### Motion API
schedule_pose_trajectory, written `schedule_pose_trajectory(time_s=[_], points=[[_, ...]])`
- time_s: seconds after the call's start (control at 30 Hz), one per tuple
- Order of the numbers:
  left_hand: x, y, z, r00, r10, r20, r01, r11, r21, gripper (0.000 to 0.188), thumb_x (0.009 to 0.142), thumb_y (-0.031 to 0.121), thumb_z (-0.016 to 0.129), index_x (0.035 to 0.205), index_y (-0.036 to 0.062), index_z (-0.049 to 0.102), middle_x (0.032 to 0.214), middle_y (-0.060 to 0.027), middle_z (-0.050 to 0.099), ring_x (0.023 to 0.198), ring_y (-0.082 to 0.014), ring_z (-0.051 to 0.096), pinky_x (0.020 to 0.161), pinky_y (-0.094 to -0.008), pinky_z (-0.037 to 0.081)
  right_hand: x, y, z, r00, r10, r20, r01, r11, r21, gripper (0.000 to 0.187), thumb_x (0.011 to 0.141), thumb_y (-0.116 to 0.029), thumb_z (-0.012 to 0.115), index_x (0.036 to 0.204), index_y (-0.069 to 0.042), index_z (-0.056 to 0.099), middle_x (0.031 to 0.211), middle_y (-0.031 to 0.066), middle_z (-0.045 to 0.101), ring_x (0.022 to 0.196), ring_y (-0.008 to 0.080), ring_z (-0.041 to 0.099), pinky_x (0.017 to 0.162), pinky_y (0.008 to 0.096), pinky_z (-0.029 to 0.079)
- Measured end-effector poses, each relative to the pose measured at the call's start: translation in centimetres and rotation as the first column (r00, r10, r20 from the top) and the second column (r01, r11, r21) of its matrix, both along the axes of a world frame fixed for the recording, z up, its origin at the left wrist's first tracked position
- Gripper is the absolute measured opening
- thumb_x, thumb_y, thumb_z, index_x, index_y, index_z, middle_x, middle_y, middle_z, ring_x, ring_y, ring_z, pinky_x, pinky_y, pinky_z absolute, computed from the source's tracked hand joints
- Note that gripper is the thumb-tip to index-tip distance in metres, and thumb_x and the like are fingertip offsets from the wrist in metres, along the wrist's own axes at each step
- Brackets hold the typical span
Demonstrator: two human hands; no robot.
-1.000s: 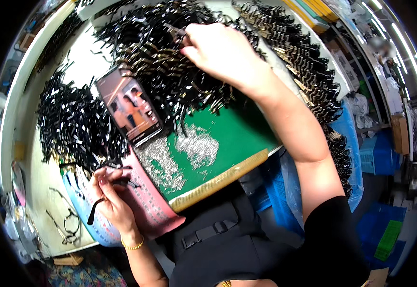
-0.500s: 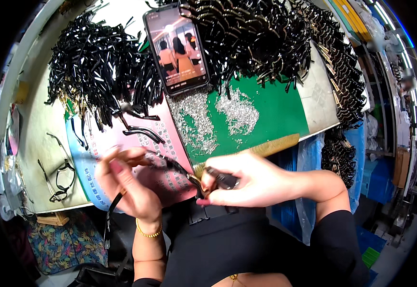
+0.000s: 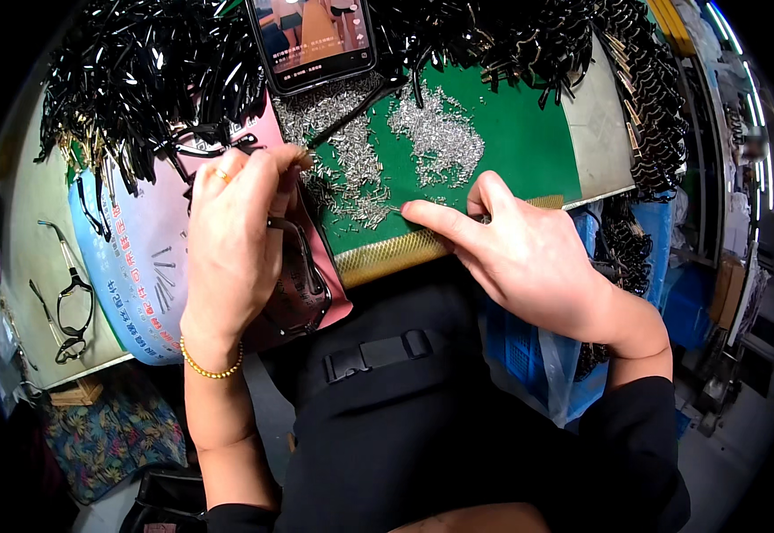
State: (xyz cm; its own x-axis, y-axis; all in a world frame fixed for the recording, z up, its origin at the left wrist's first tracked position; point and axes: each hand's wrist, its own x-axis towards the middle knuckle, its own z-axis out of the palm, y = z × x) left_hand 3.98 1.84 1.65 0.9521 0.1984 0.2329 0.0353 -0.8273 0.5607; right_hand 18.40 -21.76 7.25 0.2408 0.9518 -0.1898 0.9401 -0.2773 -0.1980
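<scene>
My left hand (image 3: pixel 231 240) is closed on a black eyeglass frame (image 3: pixel 311 266). Its rim hangs below the fingers, over the pink part of a printed mat, and a black temple (image 3: pixel 351 115) sticks out past the fingertips to the upper right. My right hand (image 3: pixel 529 253) reaches over the green mat, its red-nailed fingertip down at the edge of a spread of small silver screws (image 3: pixel 351 173). The fingers are bent and drawn together; what they hold, if anything, is hidden in the hand. A second heap of silver bits (image 3: pixel 440 142) lies beside it.
Large piles of black eyeglass temples (image 3: pixel 138 80) cover the far side. A phone (image 3: pixel 316 44) stands against them. At the left lies another eyeglass frame (image 3: pixel 74 306). A ridged gold strip (image 3: pixel 396 258) edges the green mat (image 3: pixel 529 133). Below right is a blue crate (image 3: pixel 520 342).
My right hand has left the glasses and moved to the silver screws; the dark tool it held no longer shows. My left hand has turned, holding the frame near the screws. The view has shifted.
</scene>
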Motion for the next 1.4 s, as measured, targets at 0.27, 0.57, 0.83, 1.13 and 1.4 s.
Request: schedule_pose_trajectory(time_s=[0.27,0.57,0.83,1.13,1.4], points=[[-2.9,-1.2,-0.5,0.730,0.591,0.345,-0.219,0.679,-0.700,0.028,0.109,0.015,0.044,0.127,-0.0051,0.052,0.113,-0.0183,0.063,0.086,-0.0203,0.066,0.075,-0.0339,0.058,0.1,-0.6,-1.0,0.997,-0.064,-0.042,0.065,0.997,0.031,0.041,0.094,-0.014,0.064,0.133,-0.025,0.063,0.089,0.0086,0.047,0.056,0.0228,0.054,0.049,0.0346,0.046],[-2.7,0.2,-0.2,0.724,0.683,0.095,-0.373,0.504,-0.779,0.025,0.106,0.011,0.051,0.125,-0.0043,0.054,0.100,-0.0125,0.064,0.070,-0.0160,0.070,0.062,-0.0250,0.059,-0.1,0.6,-0.8,0.998,0.011,0.054,-0.011,1.000,-0.012,0.068,0.079,-0.004,0.065,0.143,-0.028,0.056,0.089,0.0109,0.052,0.059,0.0196,0.061,0.047,0.0303,0.049],[-4.5,-2.5,-0.2,0.914,0.369,-0.169,-0.353,0.517,-0.780,0.013,0.105,0.003,0.051,0.116,-0.0034,0.052,0.104,-0.0122,0.067,0.072,-0.0106,0.069,0.055,-0.0188,0.054,-1.0,2.1,0.4,0.970,0.021,-0.243,-0.008,0.999,0.053,0.064,0.083,-0.004,0.067,0.142,-0.029,0.058,0.084,0.0068,0.048,0.060,0.0220,0.058,0.052,0.0337,0.049],[-4.3,-2.3,-0.1,0.923,0.365,-0.122,-0.307,0.508,-0.805,0.012,0.103,0.000,0.052,0.115,-0.0026,0.054,0.106,-0.0083,0.067,0.071,-0.0097,0.069,0.055,-0.0179,0.054,-1.3,5.3,-1.4,0.965,0.245,-0.097,-0.237,0.967,0.094,0.066,0.076,-0.005,0.067,0.137,-0.029,0.061,0.087,0.0105,0.051,0.070,0.0242,0.064,0.051,0.0347,0.051],[-4.1,-2.4,-0.3,0.928,0.354,-0.114,-0.297,0.521,-0.800,0.009,0.102,-0.001,0.053,0.109,-0.0033,0.057,0.103,-0.0083,0.070,0.072,-0.0104,0.069,0.053,-0.0193,0.052,-1.2,5.5,-1.3,0.966,0.233,-0.115,-0.223,0.970,0.096,0.065,0.075,-0.004,0.067,0.136,-0.027,0.063,0.085,0.0090,0.051,0.069,0.0226,0.064,0.049,0.0341,0.050]])
